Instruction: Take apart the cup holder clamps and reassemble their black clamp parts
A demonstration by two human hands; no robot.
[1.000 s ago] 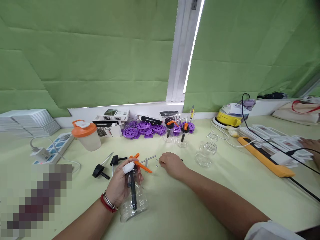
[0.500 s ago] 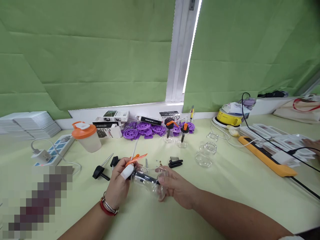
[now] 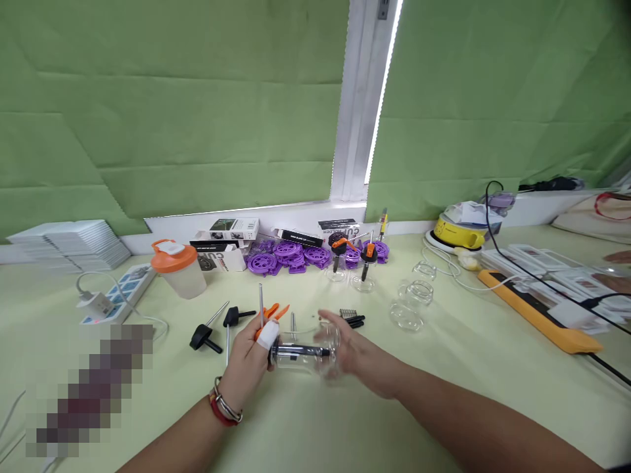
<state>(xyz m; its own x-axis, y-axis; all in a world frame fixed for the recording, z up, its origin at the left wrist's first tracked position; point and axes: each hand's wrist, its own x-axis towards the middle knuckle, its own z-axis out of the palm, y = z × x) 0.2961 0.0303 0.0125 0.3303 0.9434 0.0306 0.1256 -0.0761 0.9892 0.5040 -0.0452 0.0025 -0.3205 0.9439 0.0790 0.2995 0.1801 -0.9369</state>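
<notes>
My left hand [image 3: 245, 365], with a white wrap on the thumb, is closed around the dark top end of a clear glass jar [image 3: 290, 368]. The jar lies sideways in the air, a black shaft [image 3: 308, 351] running along its inside. A metal rod [image 3: 261, 305] stands up by the left fingers, and an orange piece [image 3: 269, 311] shows behind them. At the jar's wide end my right hand [image 3: 367, 361] is blurred, its fingers stretched out and apart around the glass. Whether they touch it, I cannot tell. Two black knobs with metal rods [image 3: 201, 336] [image 3: 231, 316] lie to the left.
Behind the hands are a spring [image 3: 348, 313], black tubes [image 3: 355, 322] and clear glass jars [image 3: 407, 316]. Two assembled pieces [image 3: 363, 272] stand before purple discs [image 3: 288, 252]. An orange-lidded shaker [image 3: 180, 272] and power strip [image 3: 118, 295] are left; an orange power strip [image 3: 537, 312] lies right.
My right hand has loosened from the jar's wide end, its fingers now spread. The left hand has turned the jar closer to level, and the metal rod points more upright. The view has shifted slightly.
</notes>
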